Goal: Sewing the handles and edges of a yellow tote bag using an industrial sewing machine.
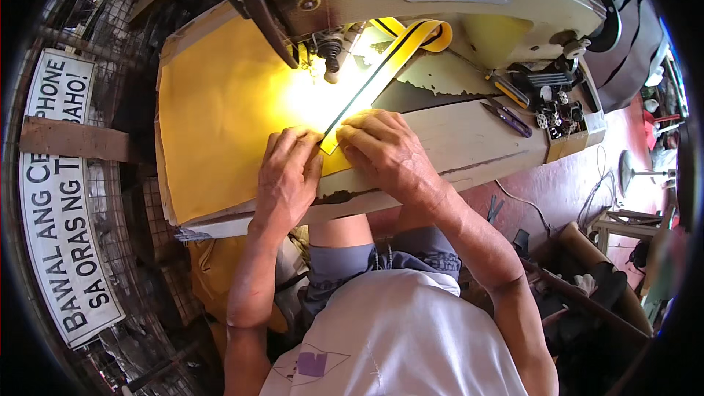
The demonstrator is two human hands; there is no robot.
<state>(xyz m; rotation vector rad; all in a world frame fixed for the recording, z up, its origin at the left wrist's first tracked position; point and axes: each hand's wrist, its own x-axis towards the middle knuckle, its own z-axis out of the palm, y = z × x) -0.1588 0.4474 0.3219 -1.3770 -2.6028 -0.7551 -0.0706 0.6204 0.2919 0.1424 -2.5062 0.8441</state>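
I have both hands flat on the yellow cloth [220,103] at the table's [469,139] near edge, left hand [290,176] and right hand [385,150] pinching the near end of the black-edged strip [374,81] between fingertips. The strip runs from my fingers up under the machine's [440,0] needle, its far end curling behind. I judge the seam barely begun: most of the strip's length lies ahead of the needle.
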